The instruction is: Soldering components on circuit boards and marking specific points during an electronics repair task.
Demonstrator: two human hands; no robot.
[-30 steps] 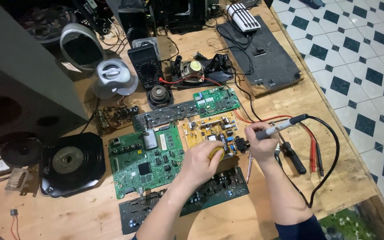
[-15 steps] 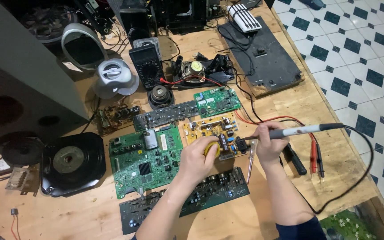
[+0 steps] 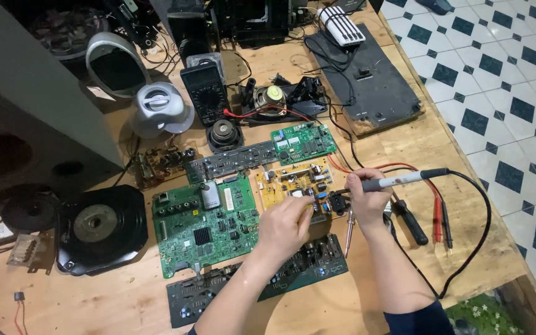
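Meanwhile right hand (image 3: 367, 197) fingers grip a soldering iron (image 3: 404, 180) – left hand (image 3: 286, 220) pinches something unclear on the yellow board (image 3: 286, 183)

Both hands rest on the small circuit board (image 3: 293, 185), the left hand (image 3: 285, 222) beside the right hand (image 3: 365, 197). A larger circuit board (image 3: 205, 223) lies left of the left hand, a long board (image 3: 262, 279) beneath it. Test probes (image 3: 438, 214) lie on the bench (image 3: 466, 248) right of the right hand.

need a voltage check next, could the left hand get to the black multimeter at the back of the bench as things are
Probably yes, with a stretch. The left hand rests on the yellow circuit board; the multimeter lies further back, with only flat boards and a small speaker between them, nothing tall.
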